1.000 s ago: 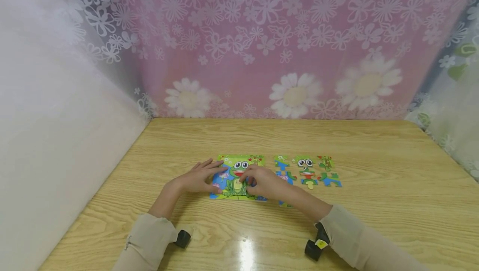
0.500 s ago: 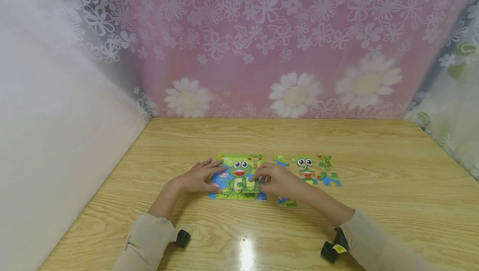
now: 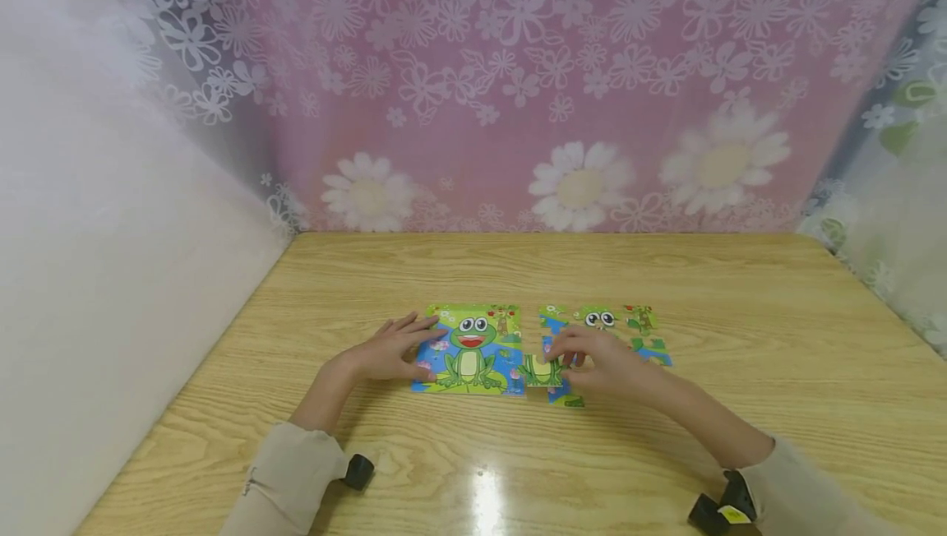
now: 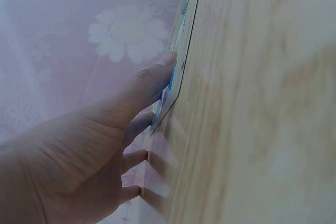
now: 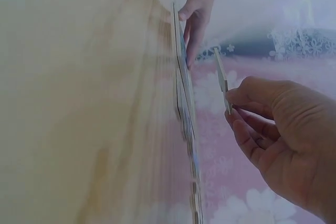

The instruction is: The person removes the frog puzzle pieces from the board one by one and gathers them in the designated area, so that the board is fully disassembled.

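Note:
A frog picture board (image 3: 473, 330) lies flat on the table. My left hand (image 3: 385, 353) rests at its left side, with thumb and index finger on the board; in the left wrist view the other fingertips of the left hand (image 4: 84, 161) touch the tabletop. My right hand (image 3: 607, 363) pinches a puzzle piece (image 3: 542, 372) printed with the frog's belly and legs, just right of the board. In the right wrist view this thin piece (image 5: 220, 74) is between the thumb and fingers of the right hand (image 5: 299, 140), raised above the table.
Several loose puzzle pieces lie right of the board, including one with the frog's eyes (image 3: 598, 319), a tree piece (image 3: 642, 318) and a lower blue-green piece (image 3: 566, 398). My right hand partly covers them. A pink flowered curtain (image 3: 473, 108) hangs behind the wooden table (image 3: 414, 273).
My right hand has moved right, carrying the belly piece off the board to beside the loose pieces. The frog's printed belly on the board is uncovered. My left hand has stayed in place.

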Tool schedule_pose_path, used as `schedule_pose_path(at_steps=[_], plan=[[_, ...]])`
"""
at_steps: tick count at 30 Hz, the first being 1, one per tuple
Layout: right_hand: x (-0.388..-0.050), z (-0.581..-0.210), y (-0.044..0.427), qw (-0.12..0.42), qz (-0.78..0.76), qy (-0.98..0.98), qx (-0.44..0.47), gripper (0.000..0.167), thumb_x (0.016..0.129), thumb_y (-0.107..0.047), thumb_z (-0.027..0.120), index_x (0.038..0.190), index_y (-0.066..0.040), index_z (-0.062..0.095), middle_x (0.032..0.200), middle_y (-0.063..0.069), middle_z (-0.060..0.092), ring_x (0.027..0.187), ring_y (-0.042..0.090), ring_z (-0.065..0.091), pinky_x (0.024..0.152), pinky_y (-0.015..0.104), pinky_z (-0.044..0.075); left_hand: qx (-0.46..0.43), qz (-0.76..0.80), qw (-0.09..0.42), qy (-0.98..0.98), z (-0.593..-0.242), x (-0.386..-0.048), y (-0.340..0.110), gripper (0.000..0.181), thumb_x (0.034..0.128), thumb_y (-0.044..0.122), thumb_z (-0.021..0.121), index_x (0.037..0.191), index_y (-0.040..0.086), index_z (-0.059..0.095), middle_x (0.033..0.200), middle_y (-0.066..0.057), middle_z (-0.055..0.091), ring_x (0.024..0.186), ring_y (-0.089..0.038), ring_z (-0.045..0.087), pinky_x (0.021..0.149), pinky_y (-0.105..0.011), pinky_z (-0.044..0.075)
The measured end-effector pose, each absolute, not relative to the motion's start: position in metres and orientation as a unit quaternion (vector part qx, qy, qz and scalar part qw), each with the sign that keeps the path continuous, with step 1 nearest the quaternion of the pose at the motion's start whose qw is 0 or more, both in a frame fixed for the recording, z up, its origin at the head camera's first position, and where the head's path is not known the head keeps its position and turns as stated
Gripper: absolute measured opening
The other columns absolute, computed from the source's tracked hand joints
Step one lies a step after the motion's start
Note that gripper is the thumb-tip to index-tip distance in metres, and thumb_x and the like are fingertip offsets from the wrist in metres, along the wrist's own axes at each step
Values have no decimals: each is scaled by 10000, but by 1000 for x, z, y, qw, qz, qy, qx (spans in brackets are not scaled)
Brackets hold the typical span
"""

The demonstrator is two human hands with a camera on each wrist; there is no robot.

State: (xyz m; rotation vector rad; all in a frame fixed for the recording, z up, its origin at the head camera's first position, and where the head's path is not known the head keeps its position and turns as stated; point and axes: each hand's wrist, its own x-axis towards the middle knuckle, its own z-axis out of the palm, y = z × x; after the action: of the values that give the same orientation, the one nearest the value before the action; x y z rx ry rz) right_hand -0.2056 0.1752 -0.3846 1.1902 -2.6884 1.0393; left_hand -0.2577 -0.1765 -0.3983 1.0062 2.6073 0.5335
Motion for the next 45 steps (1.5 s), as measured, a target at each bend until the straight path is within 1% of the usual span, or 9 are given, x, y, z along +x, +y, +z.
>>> schedule_pose_path(at_steps=[4,8,11,17,21,24,33,38,45], plan=[[-201,-385,191,19,334,-862,380,254,770,91,640,978,-51,673,1016,58,584,744,112,539,622,250,489,350,189,148,906,-398,-257,-177,746,851,452,618,1446,123,312,1512,-86,143,1360,-357,-4,1030,-585,-28],[-197,-385,204,24,331,-861,387,254,779,73,664,1004,-43,652,980,14,580,771,121,543,640,259,490,348,192,147,906,-399,-258,-178,751,846,456,623,1445,122,317,1510,-86,151,1360,-357,-3,1028,-588,-27],[-193,-385,213,24,329,-862,386,247,787,55,672,1004,-60,644,987,26,578,789,126,544,640,260,491,348,192,146,906,-400,-258,-178,753,845,460,621,1445,122,317,1510,-87,153,1360,-359,-1,1028,-588,-25],[-188,-385,228,16,325,-878,353,252,786,54,667,996,-85,662,1082,109,568,769,106,534,621,254,487,348,196,148,905,-398,-257,-178,745,850,441,626,1443,112,317,1510,-94,150,1358,-367,-1,1025,-594,-27],[-186,-387,235,3,320,-887,334,234,795,31,670,998,-85,669,1069,91,564,762,89,521,622,251,483,348,195,149,905,-397,-256,-177,739,853,428,628,1443,110,317,1510,-95,149,1358,-369,1,1024,-595,-28],[-186,-392,241,13,317,-882,349,242,784,39,684,995,-76,656,1034,50,561,763,85,523,623,240,485,349,194,148,905,-396,-256,-177,737,854,427,627,1444,112,316,1509,-96,150,1358,-369,1,1025,-595,-27],[-186,-403,255,46,310,-870,381,302,739,75,709,1000,-65,652,1006,44,593,779,92,543,609,228,487,347,195,149,905,-398,-257,-177,739,852,433,626,1444,116,317,1509,-95,153,1359,-364,2,1024,-596,-26],[-186,-407,259,38,312,-866,388,298,759,41,713,1014,-99,648,1014,14,597,850,124,570,661,248,506,347,196,151,905,-398,-257,-177,742,849,439,628,1446,128,315,1511,-82,149,1361,-354,-3,1027,-588,-32],[-186,-409,262,21,329,-860,390,273,787,12,702,1023,-114,644,1024,16,593,879,146,573,684,272,513,349,197,151,904,-398,-257,-176,744,849,438,628,1445,122,315,1510,-88,153,1361,-357,0,1025,-592,-32]])
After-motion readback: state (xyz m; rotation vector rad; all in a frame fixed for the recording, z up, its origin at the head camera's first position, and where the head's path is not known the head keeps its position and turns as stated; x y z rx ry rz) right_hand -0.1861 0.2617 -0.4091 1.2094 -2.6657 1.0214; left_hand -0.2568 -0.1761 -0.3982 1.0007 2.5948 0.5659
